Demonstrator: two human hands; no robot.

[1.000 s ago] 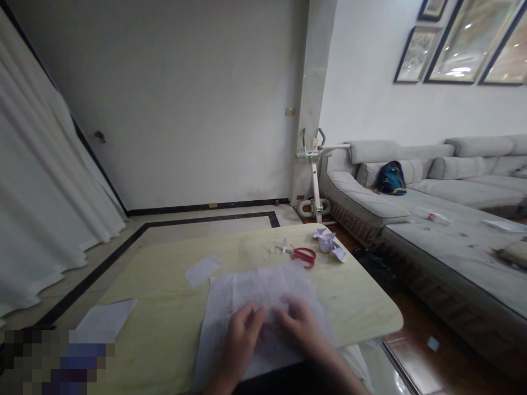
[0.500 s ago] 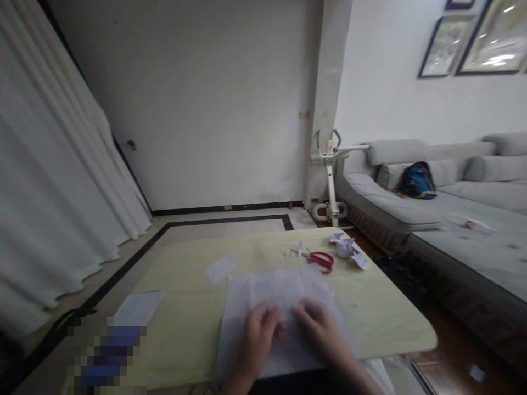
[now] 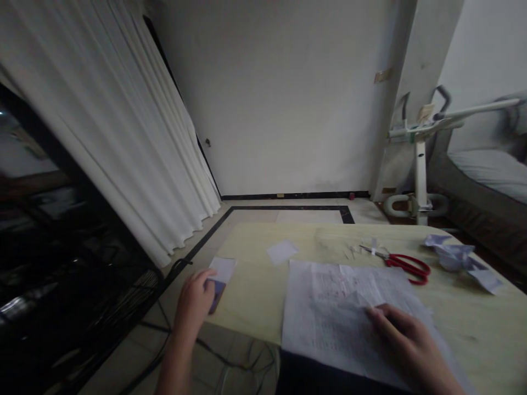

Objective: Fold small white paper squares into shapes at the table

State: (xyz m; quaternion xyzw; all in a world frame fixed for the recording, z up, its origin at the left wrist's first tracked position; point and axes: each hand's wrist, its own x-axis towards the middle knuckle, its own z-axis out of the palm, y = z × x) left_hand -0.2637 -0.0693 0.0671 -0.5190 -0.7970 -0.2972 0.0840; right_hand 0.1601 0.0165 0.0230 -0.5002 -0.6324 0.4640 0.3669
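At the table's left edge, my left hand point(image 3: 195, 299) curls its fingers over a flat blue-purple object point(image 3: 218, 292), whose kind I cannot make out. A white piece of paper point(image 3: 224, 267) lies just beyond it. My right hand point(image 3: 405, 336) is closed in a pinch over a large printed sheet of paper point(image 3: 317, 312), where the paper looks slightly raised at the fingertips. Black text and some red marks show on the sheet. Past its far right corner lie red-handled scissors point(image 3: 405, 266), with a small white strip across the blades.
A small white paper piece point(image 3: 282, 252) and crumpled paper point(image 3: 453, 257) rest on the pale table point(image 3: 255, 307). Tiny scraps lie by the scissor tips. Cables point(image 3: 234, 362) run over the floor below. Exercise equipment point(image 3: 420, 164) stands beyond, white curtains point(image 3: 164, 164) at left.
The view has swung left. My left hand has left the large sheet and reached the blue-purple object at the table's left edge. My right hand stays over the sheet.
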